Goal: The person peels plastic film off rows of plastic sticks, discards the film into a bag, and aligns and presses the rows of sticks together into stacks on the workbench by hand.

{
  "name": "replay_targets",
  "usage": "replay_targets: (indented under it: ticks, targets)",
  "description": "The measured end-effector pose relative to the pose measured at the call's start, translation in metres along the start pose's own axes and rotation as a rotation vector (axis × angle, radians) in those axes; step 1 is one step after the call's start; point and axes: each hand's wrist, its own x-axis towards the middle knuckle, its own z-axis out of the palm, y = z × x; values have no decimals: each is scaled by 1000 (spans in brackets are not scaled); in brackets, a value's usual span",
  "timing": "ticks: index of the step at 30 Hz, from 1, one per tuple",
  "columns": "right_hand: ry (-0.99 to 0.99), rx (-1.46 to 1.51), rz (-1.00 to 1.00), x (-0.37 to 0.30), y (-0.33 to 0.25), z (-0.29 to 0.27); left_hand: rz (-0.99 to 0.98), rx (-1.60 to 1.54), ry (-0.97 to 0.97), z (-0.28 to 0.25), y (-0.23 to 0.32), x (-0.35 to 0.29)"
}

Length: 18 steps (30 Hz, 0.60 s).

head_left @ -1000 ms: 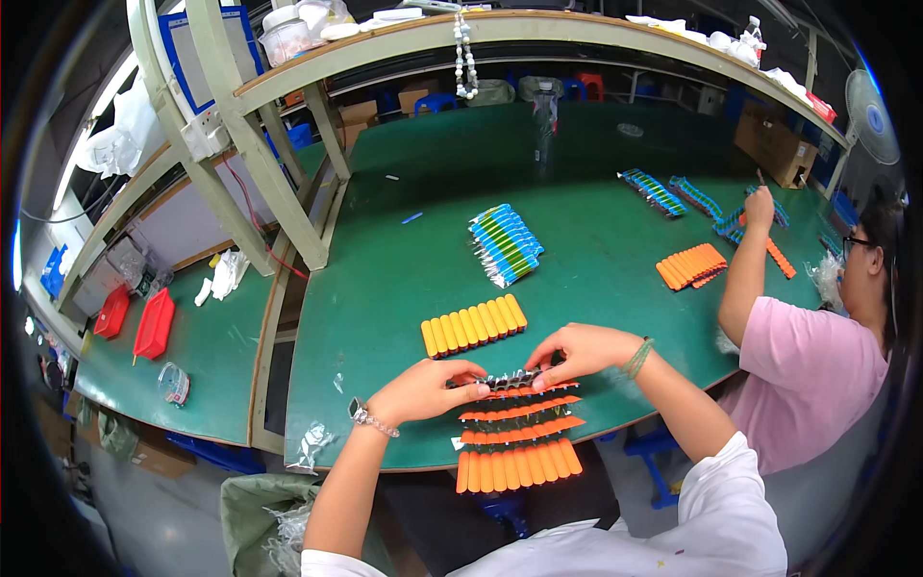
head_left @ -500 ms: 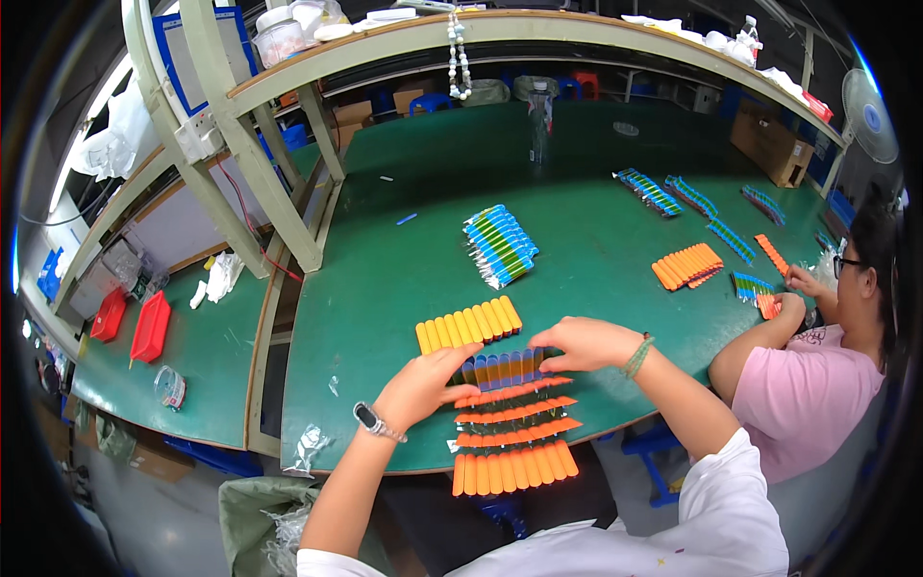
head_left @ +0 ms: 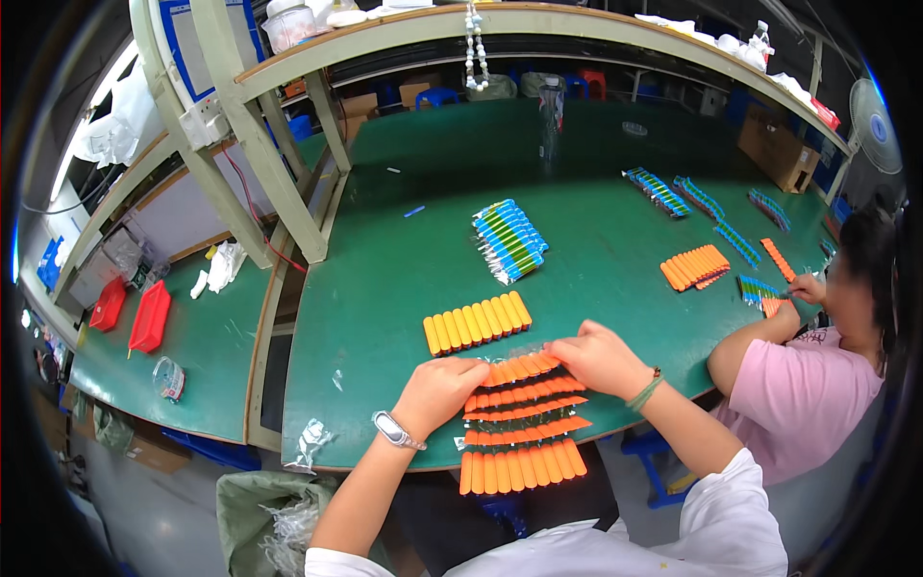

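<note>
My left hand [head_left: 437,392] and my right hand [head_left: 604,358] grip the two ends of a strip of orange tubes [head_left: 519,369], fingers closed. It lies crosswise in front of me, with something clear and shiny along its far edge. Nearer my body, further rows of orange tubes [head_left: 524,469] lie one below another; the nearest hangs over the table edge by my lap. Just beyond my hands is a row of yellow tubes [head_left: 477,323] with dark ends. Farther out sits a bundle of blue and green packets [head_left: 510,240].
On the right, a co-worker in a pink shirt [head_left: 784,394] handles orange and blue-green strips. Another orange stack [head_left: 694,266] lies on the green table [head_left: 385,279]. A clear bottle [head_left: 550,120] stands farther back. Shelf posts [head_left: 298,216] rise at left, near red trays [head_left: 149,317].
The row between my hands showed blue-purple before and shows orange now. Both hands have closed in around its ends, and my right hand has shifted slightly to the right.
</note>
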Motion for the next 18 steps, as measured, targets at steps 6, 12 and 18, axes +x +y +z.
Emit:
replay_targets:
  ticks: [6,12,18]
  targets:
    - [-380,182,269,17,1,-20,-262,-183,-162,-9,-2,6]
    - [-349,818,384,16,23,-33,-205,-127,-161,-12,17,-6]
    - [-78,1133,493,45,0,-14,-205,-149,-68,-7,19,-15]
